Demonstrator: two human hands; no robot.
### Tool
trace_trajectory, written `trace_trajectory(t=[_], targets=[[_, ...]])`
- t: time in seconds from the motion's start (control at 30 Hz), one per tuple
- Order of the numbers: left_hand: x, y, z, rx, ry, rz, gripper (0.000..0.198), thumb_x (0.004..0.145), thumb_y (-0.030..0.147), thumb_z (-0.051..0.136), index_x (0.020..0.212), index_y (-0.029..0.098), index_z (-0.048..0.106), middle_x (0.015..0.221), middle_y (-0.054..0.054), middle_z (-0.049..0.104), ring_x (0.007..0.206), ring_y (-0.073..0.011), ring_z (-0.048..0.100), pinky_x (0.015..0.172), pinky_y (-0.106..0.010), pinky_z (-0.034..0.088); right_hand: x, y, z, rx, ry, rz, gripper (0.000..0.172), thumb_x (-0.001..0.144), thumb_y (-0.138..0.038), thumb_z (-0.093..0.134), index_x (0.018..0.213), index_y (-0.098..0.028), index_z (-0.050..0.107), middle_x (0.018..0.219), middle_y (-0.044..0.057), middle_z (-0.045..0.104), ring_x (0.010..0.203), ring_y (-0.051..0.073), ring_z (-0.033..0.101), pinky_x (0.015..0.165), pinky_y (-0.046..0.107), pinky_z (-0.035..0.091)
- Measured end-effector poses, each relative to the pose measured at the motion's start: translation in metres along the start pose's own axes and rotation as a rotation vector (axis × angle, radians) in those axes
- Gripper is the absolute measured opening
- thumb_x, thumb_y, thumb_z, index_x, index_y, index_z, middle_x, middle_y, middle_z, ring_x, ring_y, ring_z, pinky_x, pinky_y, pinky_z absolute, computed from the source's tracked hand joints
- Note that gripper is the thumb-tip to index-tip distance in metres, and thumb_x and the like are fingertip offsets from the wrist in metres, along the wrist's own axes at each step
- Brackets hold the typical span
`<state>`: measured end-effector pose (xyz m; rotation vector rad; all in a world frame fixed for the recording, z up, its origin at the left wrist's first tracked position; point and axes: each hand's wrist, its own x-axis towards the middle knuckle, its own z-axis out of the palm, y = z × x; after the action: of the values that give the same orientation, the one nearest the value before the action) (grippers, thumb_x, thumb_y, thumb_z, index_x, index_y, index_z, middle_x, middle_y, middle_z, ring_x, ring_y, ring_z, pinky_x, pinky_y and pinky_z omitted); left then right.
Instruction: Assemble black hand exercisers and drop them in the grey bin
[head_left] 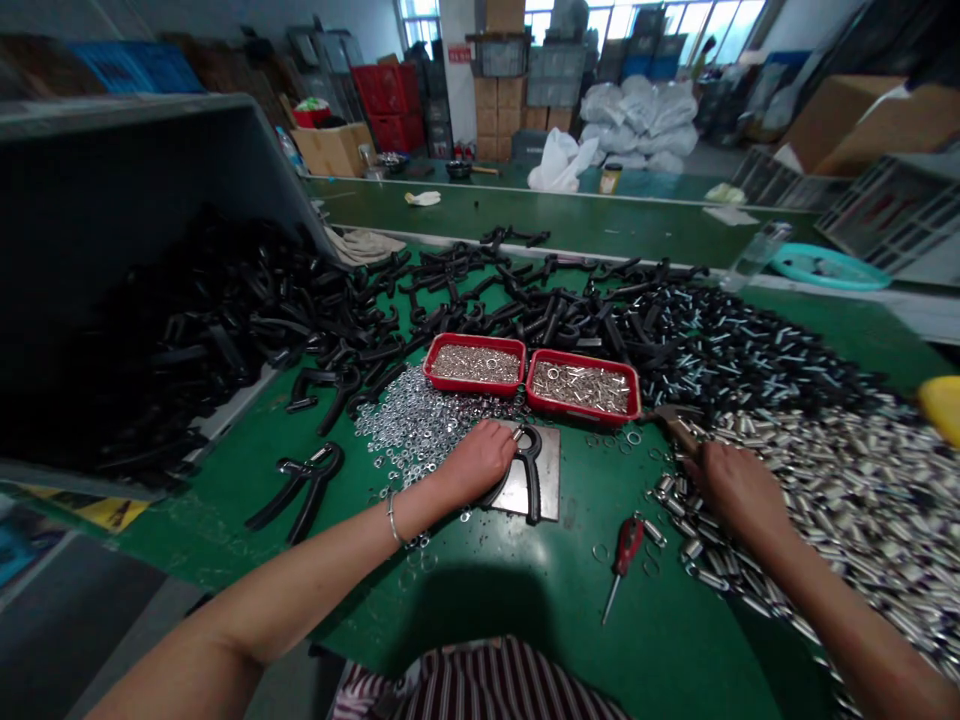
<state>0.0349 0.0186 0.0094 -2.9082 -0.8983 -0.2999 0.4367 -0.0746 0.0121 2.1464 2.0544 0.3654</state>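
Note:
My left hand (482, 458) rests closed on a black hand-grip part (529, 470) that lies on a small steel plate (546, 488). My right hand (739, 483) is closed around the wooden handle of a hammer (675, 420), whose head points toward the red trays. A red-handled screwdriver (624, 556) lies on the green table (525, 590) between my hands. A pile of shiny washers (412, 425) sits just left of my left hand. Loose metal springs (847, 490) are heaped around my right hand.
Two red trays (474, 364) (583, 384) hold small metal parts behind the plate. Black plastic handles (247, 320) are heaped at left and across the back. An assembled grip (300, 485) lies at left. Black spring pieces (750, 350) pile at right. A yellow object (941, 405) sits at the right edge.

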Motion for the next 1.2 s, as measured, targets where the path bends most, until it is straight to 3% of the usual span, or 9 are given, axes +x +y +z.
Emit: trace_trajectory(t=[0.17,0.4,0.57,0.7,0.8,1.03,1.2], targets=[[-0.006,-0.001,0.001,-0.239,0.106,-0.198,0.019,0.099,0.024,0.048,0.095,0.016,0.065,0.095,-0.008,0.066,0.094,-0.0236,0.058,0.086,-0.039,0.045,0.006,0.011,0.006,0.198,-0.008,0.086,0.025,0.091,-0.038,0.049,0.086,-0.016,0.06,0.081,0.014,0.066,0.073,0.026,0.059,0.063,0.034,0.037],[-0.005,-0.001,-0.021,-0.754,0.221,-0.483,0.006,0.091,0.02,0.056,0.09,0.019,0.062,0.087,-0.003,0.069,0.083,-0.0187,0.064,0.08,-0.033,0.048,-0.003,0.009,-0.006,0.578,0.071,0.313,0.038,0.083,-0.046,0.057,0.102,-0.015,0.067,0.084,0.011,0.07,0.072,0.026,0.062,0.062,0.034,0.04],[-0.016,0.003,-0.025,-1.349,0.137,-0.638,0.017,0.086,0.033,0.063,0.093,0.017,0.061,0.084,-0.003,0.071,0.073,-0.0154,0.065,0.069,-0.028,0.051,-0.023,-0.01,-0.018,0.944,0.065,0.536,0.052,0.08,-0.057,0.063,0.113,-0.018,0.066,0.098,0.011,0.072,0.082,0.028,0.067,0.068,0.036,0.047],[-0.027,0.004,-0.026,-1.55,0.125,-0.756,0.024,0.081,0.037,0.069,0.089,0.016,0.06,0.085,-0.004,0.071,0.067,-0.0125,0.062,0.064,-0.025,0.049,-0.037,-0.03,-0.017,1.078,0.0,0.533,0.054,0.077,-0.061,0.066,0.113,-0.02,0.067,0.098,0.009,0.073,0.084,0.028,0.068,0.07,0.037,0.049],[-0.033,0.001,-0.027,-1.545,0.122,-0.769,0.024,0.082,0.038,0.068,0.09,0.017,0.059,0.081,-0.004,0.071,0.067,-0.0138,0.062,0.062,-0.025,0.048,-0.042,-0.04,-0.014,1.07,-0.037,0.517,0.053,0.076,-0.061,0.066,0.111,-0.021,0.068,0.098,0.009,0.073,0.085,0.029,0.068,0.071,0.038,0.049],[-0.04,-0.003,-0.017,-1.113,0.203,-0.721,0.014,0.086,0.031,0.064,0.09,0.018,0.062,0.082,-0.003,0.07,0.075,-0.0171,0.064,0.07,-0.029,0.049,-0.043,-0.045,-0.01,1.124,-0.057,0.58,0.052,0.074,-0.061,0.068,0.111,-0.024,0.067,0.099,0.006,0.072,0.088,0.028,0.068,0.075,0.037,0.049],[-0.026,0.002,-0.013,-0.68,0.166,-0.491,0.012,0.096,0.026,0.054,0.096,0.02,0.064,0.097,-0.005,0.068,0.092,-0.0205,0.063,0.087,-0.035,0.048,-0.043,-0.054,-0.015,1.159,-0.031,0.63,0.054,0.071,-0.061,0.07,0.109,-0.022,0.067,0.097,0.006,0.071,0.085,0.027,0.066,0.073,0.036,0.049]])
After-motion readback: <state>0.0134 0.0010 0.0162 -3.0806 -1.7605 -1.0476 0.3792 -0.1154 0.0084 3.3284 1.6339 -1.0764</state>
